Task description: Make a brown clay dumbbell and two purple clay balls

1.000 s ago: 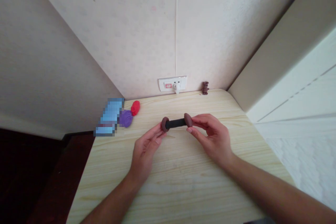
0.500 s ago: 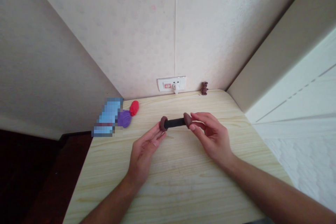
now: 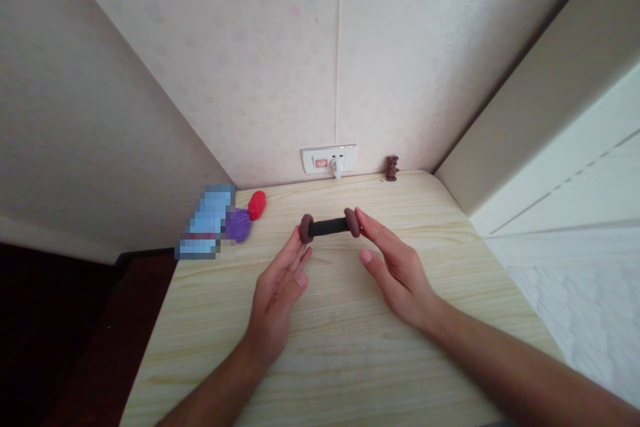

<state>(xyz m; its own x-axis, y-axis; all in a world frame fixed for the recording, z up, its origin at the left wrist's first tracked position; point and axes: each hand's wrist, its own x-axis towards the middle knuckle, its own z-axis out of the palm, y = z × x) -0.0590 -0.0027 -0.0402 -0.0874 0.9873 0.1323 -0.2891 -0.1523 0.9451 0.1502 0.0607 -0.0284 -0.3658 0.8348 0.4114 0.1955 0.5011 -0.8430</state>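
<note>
A small dumbbell-shaped piece, apparently modelling clay, has a black bar with a brown disc on each end. The left disc rests against the fingertips of my left hand, whose thumb is apart from it. Stretched fingers of my right hand press the outer face of the right disc, and that thumb is also off the piece. Between them my two hands hold the dumbbell by its ends, slightly tilted, its right end higher. Whether it touches the tabletop I cannot tell.
The wood-grain table meets a papered wall. At the back left lie a purple lump, a red lump and a blurred blue item. A brown bear figure stands at the back right, near a wall socket with a plug.
My right thumb has come off the right disc, and the fingers now lie straight against its outer side. The dumbbell has shifted slightly left and away from me.
</note>
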